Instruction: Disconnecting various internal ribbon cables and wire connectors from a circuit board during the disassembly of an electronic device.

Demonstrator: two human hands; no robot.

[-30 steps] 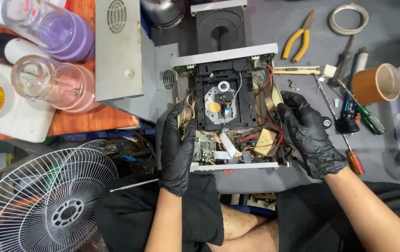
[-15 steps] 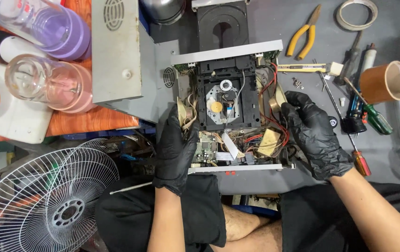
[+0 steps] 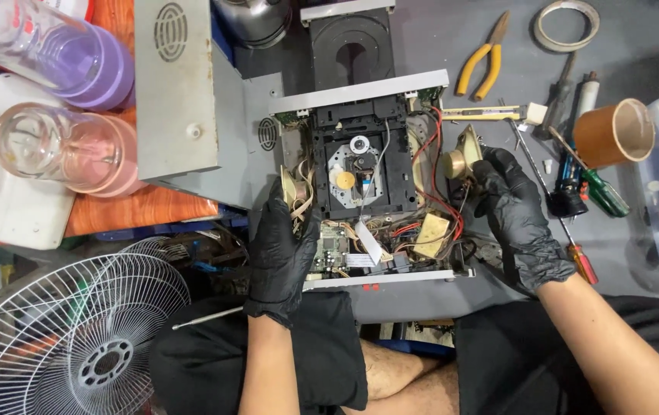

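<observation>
Head view: both gloved grips pinch small speakers, seemingly, beside the opened player (image 3: 360,169).

Grey workbench (image 3: 637,46), opened disc player (image 3: 368,177), yellow pliers (image 3: 483,58), tape ring (image 3: 566,24), screwdrivers (image 3: 594,188), cardboard tube (image 3: 614,132)

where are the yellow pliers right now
In the head view, the yellow-handled pliers lie on the grey bench top at upper right, beyond the opened disc player, left of the tape roll; neither hand touches them.
</observation>
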